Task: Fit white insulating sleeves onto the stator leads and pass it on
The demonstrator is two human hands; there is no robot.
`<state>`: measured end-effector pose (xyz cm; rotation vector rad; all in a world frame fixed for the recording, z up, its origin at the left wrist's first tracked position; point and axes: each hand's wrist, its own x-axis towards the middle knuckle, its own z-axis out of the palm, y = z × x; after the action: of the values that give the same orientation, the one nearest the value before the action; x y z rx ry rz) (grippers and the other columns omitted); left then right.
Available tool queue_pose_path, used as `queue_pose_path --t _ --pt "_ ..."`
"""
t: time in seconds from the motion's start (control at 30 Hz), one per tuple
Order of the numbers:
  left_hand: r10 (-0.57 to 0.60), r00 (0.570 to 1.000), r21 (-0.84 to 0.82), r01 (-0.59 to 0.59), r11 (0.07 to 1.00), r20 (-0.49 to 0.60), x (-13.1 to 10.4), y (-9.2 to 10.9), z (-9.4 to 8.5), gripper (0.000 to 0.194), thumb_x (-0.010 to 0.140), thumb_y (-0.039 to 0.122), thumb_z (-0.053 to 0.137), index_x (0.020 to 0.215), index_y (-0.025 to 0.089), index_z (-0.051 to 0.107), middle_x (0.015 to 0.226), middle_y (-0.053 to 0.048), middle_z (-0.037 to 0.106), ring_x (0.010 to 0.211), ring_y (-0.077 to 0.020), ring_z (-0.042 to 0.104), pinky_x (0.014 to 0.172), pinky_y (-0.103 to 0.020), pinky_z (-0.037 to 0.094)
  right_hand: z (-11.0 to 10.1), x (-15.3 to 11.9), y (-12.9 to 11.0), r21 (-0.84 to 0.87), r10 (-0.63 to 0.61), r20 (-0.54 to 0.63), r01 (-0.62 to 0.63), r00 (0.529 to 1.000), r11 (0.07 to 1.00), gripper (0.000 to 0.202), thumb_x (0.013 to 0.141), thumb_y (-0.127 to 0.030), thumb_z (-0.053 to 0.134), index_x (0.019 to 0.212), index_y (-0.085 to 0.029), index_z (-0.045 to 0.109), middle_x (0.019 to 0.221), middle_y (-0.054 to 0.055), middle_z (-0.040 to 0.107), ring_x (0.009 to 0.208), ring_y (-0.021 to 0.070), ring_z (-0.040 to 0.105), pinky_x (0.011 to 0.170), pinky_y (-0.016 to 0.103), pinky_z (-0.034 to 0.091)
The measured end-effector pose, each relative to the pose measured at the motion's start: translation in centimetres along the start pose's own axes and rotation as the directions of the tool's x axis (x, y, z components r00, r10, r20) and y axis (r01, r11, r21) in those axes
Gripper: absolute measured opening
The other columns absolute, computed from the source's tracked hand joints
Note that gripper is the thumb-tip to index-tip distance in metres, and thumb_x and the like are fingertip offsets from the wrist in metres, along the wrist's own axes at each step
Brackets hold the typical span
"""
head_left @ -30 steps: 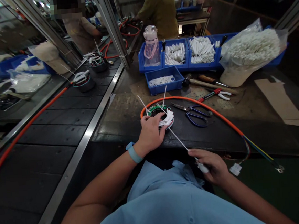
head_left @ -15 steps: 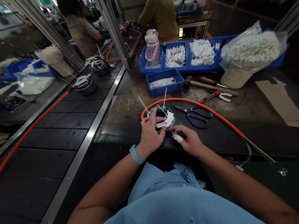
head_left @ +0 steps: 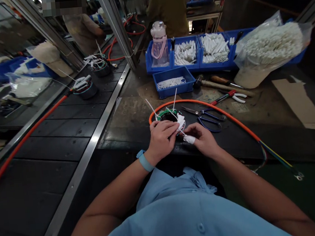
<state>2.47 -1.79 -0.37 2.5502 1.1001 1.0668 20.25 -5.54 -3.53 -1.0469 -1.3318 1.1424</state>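
Dark and cluttered, the desk (head_left: 257, 139) carries a small wound ring (head_left: 168, 115) near its front edge, inside a loop of orange cable (head_left: 228, 118). The left hand (head_left: 161, 137) curls over the ring's near side, steadying it. The right hand (head_left: 203, 140) pinches a thin white tie (head_left: 182, 132) beside it, fingers closed. What the fingertips grip underneath is hidden.
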Motion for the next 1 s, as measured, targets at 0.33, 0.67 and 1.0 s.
queue_pose_path --t 0.33,0.67,1.0 --pt "-0.016 0.999 0.003 0.016 1.0 0.035 0.0 0.1 -0.2 0.023 0.086 0.019 0.051 0.103 0.025 0.066 0.104 -0.002 0.069 0.103 -0.0172 0.059 0.095 -0.041 0.033 0.4 2.2 -1.8 -0.685 -0.176 0.047 0.16 0.983 0.711 0.017 0.082 -0.035 0.056 0.077 -0.019 0.054 0.075 0.003 0.059 0.068 0.0152 0.052 0.06 0.028 0.037" --pt "0.013 0.936 0.205 -0.09 0.975 0.351 1.6 -0.6 -1.8 0.021 0.088 0.03 0.049 0.088 0.016 0.064 0.087 -0.007 0.067 0.088 -0.0203 0.058 0.095 -0.041 0.035 -0.5 6.8 -4.6 -0.77 -0.38 0.615 0.631 0.691 -0.098 0.025 0.088 -0.022 0.044 0.066 -0.018 0.057 0.064 0.006 0.054 0.069 0.0183 0.039 0.061 0.035 0.021" --pt "0.042 0.935 0.269 -0.144 0.952 0.352 1.5 -1.0 -1.1 0.041 0.078 0.055 0.058 0.085 0.015 0.061 0.081 -0.009 0.064 0.082 -0.0244 0.06 0.092 -0.044 0.037 -1.5 7.5 -4.5 -0.708 -0.12 0.573 0.563 0.811 0.426 0.015 0.083 -0.023 0.052 0.09 -0.017 0.063 0.083 0.004 0.061 0.076 0.0163 0.049 0.066 0.028 0.033"
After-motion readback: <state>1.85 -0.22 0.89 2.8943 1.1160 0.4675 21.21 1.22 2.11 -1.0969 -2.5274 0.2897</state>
